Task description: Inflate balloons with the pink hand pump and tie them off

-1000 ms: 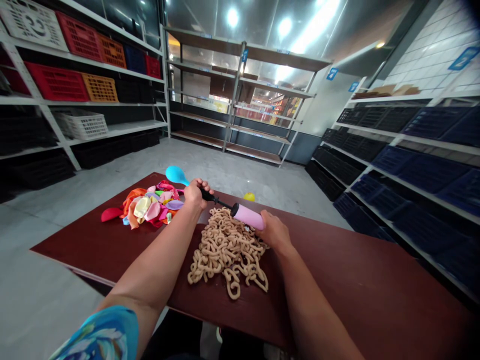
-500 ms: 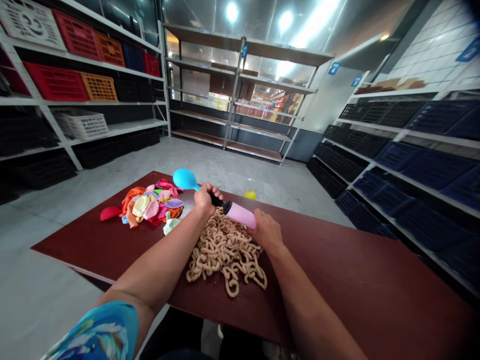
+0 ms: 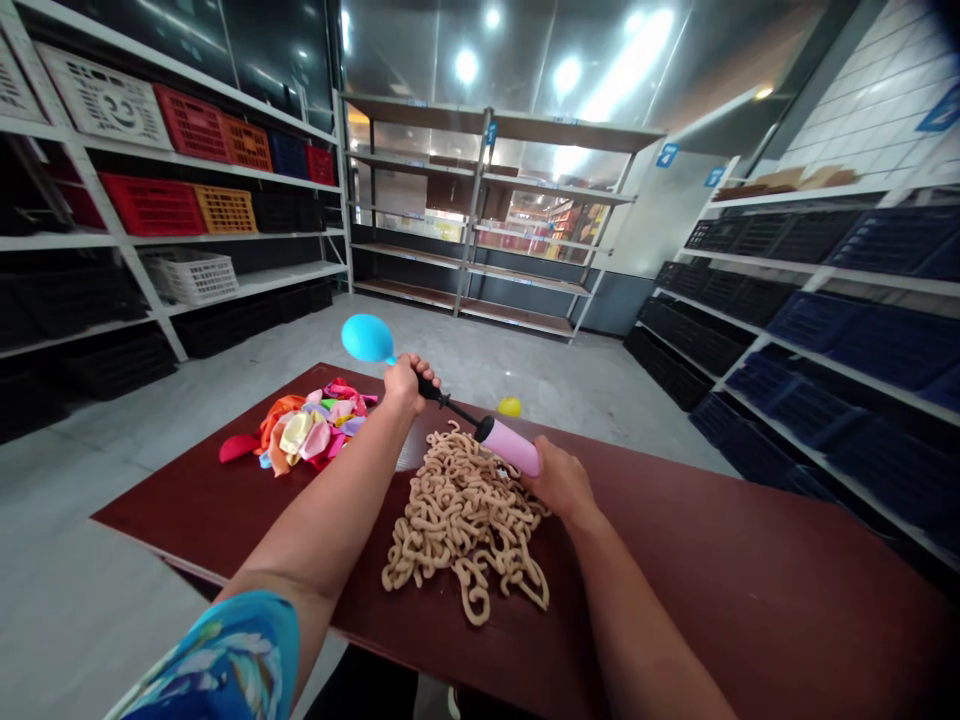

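A hand pump with a pink barrel (image 3: 510,446) and a black handle is held over the table. My left hand (image 3: 409,382) is closed round the black handle end, where the neck of a partly inflated blue balloon (image 3: 367,339) sits. My right hand (image 3: 562,478) grips the far end of the pink barrel. A thin black rod shows between handle and barrel. Beneath the pump lies a heap of tan, curly strands (image 3: 457,520). Left of my left forearm is a pile of limp, many-coloured balloons (image 3: 304,432).
The dark red table (image 3: 675,560) stretches to both sides. A yellow balloon (image 3: 509,406) shows beyond its far edge. Shelves with red, orange and white crates (image 3: 154,205) stand at left, bare metal racks (image 3: 480,250) at the back, dark blue crates (image 3: 870,340) at right.
My hands have moved apart, and the pump's black rod is now drawn out of the pink barrel. The blue balloon looks slightly larger. The camera view has tilted up a little.
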Motion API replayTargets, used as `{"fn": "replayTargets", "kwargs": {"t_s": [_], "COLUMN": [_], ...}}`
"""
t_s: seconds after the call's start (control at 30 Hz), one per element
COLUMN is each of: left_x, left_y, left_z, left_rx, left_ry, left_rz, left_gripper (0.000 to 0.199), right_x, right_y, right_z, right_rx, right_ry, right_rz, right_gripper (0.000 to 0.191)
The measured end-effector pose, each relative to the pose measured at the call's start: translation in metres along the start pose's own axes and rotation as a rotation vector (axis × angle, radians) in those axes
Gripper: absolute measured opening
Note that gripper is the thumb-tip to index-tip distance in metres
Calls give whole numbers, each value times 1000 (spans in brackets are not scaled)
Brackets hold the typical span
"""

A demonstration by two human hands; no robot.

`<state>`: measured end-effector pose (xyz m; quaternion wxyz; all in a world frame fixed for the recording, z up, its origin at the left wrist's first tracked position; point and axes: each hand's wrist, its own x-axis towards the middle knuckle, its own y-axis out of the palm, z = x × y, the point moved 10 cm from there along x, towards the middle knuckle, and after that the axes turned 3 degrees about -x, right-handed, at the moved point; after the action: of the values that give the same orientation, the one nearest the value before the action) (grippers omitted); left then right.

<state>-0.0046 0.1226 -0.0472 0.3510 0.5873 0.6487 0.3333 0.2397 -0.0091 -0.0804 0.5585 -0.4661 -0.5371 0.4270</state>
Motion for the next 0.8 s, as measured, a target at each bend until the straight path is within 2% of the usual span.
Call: {"fn": "replayTargets", "kwargs": {"t_s": [0.1, 0.3, 0.43, 0.57, 0.7, 0.8], "left_x": [-4, -24, -29, -24, -12, -3], "left_y": [2, 14, 19, 19, 18, 11], "left_z": [8, 38, 45, 38, 15, 0], "left_rx": [-6, 43, 56, 38, 24, 7], "left_ry": [-16, -85, -104, -101, -33, 8], "left_rz": [12, 66, 76, 66, 88, 59], "left_gripper": [18, 18, 19, 20, 18, 16], "right_x": [0, -2, -2, 1, 4, 7], "right_y": [-1, -5, -3, -1, -2, 2], "right_z": [9, 28, 30, 28, 16, 4], "right_rx": [-23, -17, 27, 89, 83, 55], "right_ry": [-9, -17, -5, -28, -39, -13], "right_rz": [-37, -112, -78, -46, -65, -57], "right_gripper": [29, 28, 33, 33, 30, 30]}}
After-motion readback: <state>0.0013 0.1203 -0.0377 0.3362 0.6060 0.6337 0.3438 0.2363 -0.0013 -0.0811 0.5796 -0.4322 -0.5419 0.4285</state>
